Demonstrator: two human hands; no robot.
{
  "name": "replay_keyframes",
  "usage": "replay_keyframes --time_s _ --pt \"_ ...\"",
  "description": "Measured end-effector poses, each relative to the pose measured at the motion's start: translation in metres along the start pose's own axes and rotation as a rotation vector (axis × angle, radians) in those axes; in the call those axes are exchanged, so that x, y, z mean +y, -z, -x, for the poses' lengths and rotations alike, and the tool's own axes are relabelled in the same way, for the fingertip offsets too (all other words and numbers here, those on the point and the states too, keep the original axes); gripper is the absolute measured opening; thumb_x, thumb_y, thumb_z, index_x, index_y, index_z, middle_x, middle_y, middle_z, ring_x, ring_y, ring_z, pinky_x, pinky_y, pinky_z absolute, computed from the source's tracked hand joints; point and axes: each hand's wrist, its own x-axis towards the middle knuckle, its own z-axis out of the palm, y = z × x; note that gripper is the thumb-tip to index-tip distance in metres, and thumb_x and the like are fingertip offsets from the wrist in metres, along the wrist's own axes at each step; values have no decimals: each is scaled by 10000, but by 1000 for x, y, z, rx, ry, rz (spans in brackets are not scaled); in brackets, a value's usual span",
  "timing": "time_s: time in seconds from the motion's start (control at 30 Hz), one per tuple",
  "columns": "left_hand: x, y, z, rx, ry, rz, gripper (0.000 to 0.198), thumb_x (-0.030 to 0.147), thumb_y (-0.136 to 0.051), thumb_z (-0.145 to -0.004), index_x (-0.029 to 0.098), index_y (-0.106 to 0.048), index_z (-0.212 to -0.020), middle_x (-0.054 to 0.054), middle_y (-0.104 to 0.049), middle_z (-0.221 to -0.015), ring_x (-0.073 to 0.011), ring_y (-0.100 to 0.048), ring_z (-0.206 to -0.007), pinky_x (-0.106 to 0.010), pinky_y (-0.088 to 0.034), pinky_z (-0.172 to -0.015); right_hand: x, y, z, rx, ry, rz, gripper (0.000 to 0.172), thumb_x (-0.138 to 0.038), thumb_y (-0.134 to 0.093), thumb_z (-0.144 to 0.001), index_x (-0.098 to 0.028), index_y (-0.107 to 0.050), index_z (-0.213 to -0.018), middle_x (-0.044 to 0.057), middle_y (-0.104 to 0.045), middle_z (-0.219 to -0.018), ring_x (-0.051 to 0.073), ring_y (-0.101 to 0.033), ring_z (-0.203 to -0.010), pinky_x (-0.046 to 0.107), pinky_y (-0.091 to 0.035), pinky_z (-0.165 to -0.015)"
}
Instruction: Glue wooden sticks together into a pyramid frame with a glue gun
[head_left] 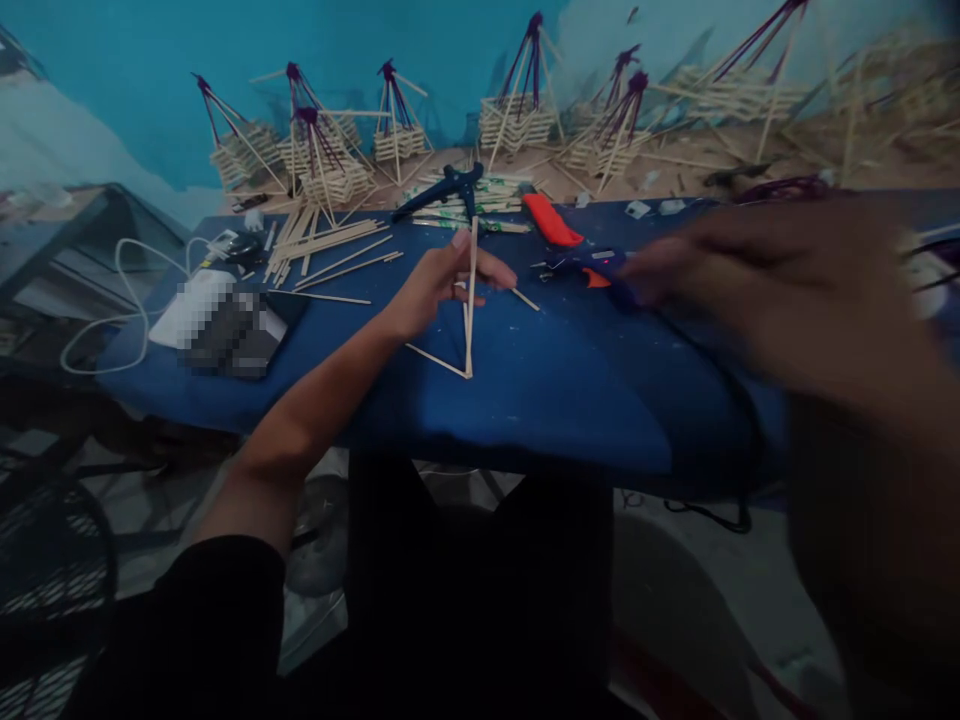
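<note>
Left hand (pixel 442 285) pinches upright thin sticks (pixel 469 300), joined in a V on blue table (pixel 525 400). Right hand (pixel 787 290), blurred, fingers loosely spread, reaches w/ fingertips near blue glue gun (pixel 589 265) at far right.

Left hand (pixel 442 285) pinches upright stick (pixel 471 300); right hand (pixel 780 290) blurred near glue gun (pixel 592 265).

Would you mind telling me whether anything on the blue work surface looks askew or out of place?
Nothing looks damaged or spilled. The left hand pinches a stick frame standing upright on the blue table, its sticks meeting at a point. Loose sticks lie scattered at varied angles beside it. The right hand is too blurred to judge.
</note>
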Motion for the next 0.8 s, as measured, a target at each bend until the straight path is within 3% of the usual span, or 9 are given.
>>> replay_keyframes --time_s 0.07,0.13,0.23,0.37,0.5,0.6,0.7,0.8 --pt "-4 3 -3 10 -49 10 936 993 -382 -980 183 -845 -906 -154 -866 -1170 -326 -823 -1221 -391 -727 -904 -5 -34 -19 -153 12 -13 308 -392 -770 -1029 -194 -833 -802 9 -690 -649 144 -585 -614 342 -382 -610" --pt "-10 4 -4 13 -75 40 940 1016 -402 -952 188 -846 -945 -149 -855 -1190 -334 -819 -1207 -424 -720 -940 -5 -67 -35 -186 -32 -54 421 -398 -761 -1027 -188 -745 -663 -11 -602 -567 117 -491 -553 334 -311 -583" --pt "-15 5 -3 49 -76 24 932 1007 -401 -962 181 -831 -1019 -142 -848 -1170 -314 -816 -1164 -430 -695 -975 3 -98 -42 -197 -171 -310 546 -587 -748 -1040 -187 -721 -669 -3 -603 -566 112 -499 -540 316 -365 -589" --pt "-12 4 3 46 -121 -18 913 936 -349 -1037 171 -847 -1034 -155 -821 -1299 -294 -787 -1201 -423 -654 -982 11 -113 -26 -254 -193 -542 631 -782 -722 -966 -190 -749 -749 13 -628 -638 128 -492 -592 315 -376 -602" --pt "-6 2 5 17 -181 -110 914 894 -305 -1078 185 -872 -972 -152 -849 -1210 -284 -776 -1185 -439 -598 -984 13 -126 -16 -323 -63 -517 540 -679 -791 -916 -184 -707 -717 -5 -572 -658 132 -463 -655 322 -355 -644" --pt "-3 2 7 50 -145 -129 983 897 -219 -1086 153 -857 -999 -146 -859 -1152 -245 -783 -1118 -416 -583 -1004 18 -138 -18 -394 -28 -533 485 -618 -778 -933 -193 -679 -721 -8 -568 -687 140 -473 -690 321 -378 -677" --pt "-2 6 22 216 -115 -170 973 871 -203 -1104 164 -862 -991 -127 -859 -1119 -220 -780 -1113 -387 -587 -966 23 -144 -20 -464 -41 -594 467 -610 -804 -903 -203 -657 -727 -2 -591 -719 154 -520 -726 324 -430 -712" --pt "-4 11 57 495 -231 -405 616 734 -569 -1095 218 -873 -952 -53 -843 -951 -166 -732 -869 -355 -550 -800 26 -146 -19 -509 -41 -626 395 -543 -814 -884 -201 -673 -744 13 -648 -777 160 -561 -770 322 -466 -743"
